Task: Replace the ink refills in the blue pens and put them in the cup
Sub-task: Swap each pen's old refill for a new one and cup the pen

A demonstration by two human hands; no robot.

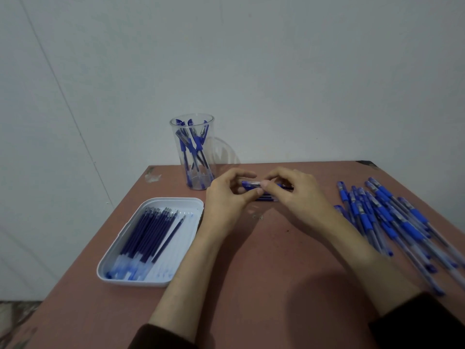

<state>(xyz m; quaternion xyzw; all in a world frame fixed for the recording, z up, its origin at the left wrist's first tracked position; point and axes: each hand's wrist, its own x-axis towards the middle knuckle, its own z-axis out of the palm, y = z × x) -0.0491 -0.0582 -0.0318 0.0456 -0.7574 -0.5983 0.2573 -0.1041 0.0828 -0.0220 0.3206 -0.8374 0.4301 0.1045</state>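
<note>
Reddish-brown tabletop (264,260) carries a clear cup (193,152) and refill tray (151,241). Left hand (226,197) and right hand (297,195) both pinch one blue pen (251,185).

Materials and finish, tabletop items.
Cup (192,152), far: clear glossy plastic. Tray (173,200), near left: white plastic, smooth, faint sheen. Refills (146,233) in it: dark blue tubes, translucent at near ends. Pen pile (392,222), right: translucent plastic barrels, matt blue grips. Held pen (251,183): same clear barrel. Table (264,248): matt reddish-brown, scuffed at far-left corner.
</note>
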